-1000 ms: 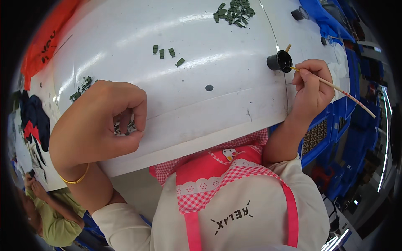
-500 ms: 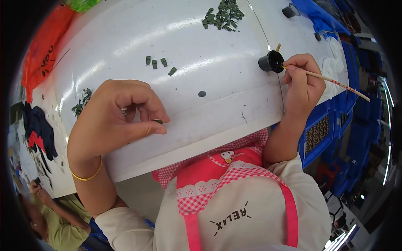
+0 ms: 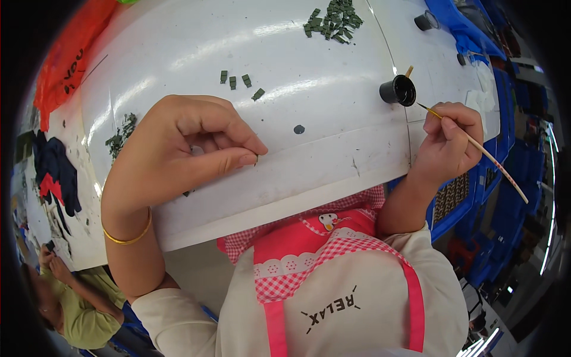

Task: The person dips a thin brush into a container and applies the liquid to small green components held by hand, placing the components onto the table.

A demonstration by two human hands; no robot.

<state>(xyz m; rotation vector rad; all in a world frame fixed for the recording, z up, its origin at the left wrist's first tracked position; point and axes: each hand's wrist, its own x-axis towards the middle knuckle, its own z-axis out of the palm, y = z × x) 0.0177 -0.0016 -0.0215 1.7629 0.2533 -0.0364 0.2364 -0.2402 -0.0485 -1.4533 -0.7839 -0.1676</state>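
My left hand is over the near left of the white table, thumb and forefinger pinched on a small dark green piece. Only a sliver of it shows past the fingertips. In my right hand is a thin paintbrush with a pale handle, held like a pen. Its dark bristle tip points left, just outside the mouth of a tilted black cup. The cup holds something dark and glossy. Beyond my left hand, several small green blocks lie apart from one another.
A heap of green blocks lies at the far side, with another pile left of my hand. A dark spot marks the table. An orange bag lies far left, blue bins stand right, and another person sits lower left.
The brush tip has come out of the black cup as my right hand moved right and toward me. My left fingertips have closed further over the green piece. The whole view has shifted slightly.
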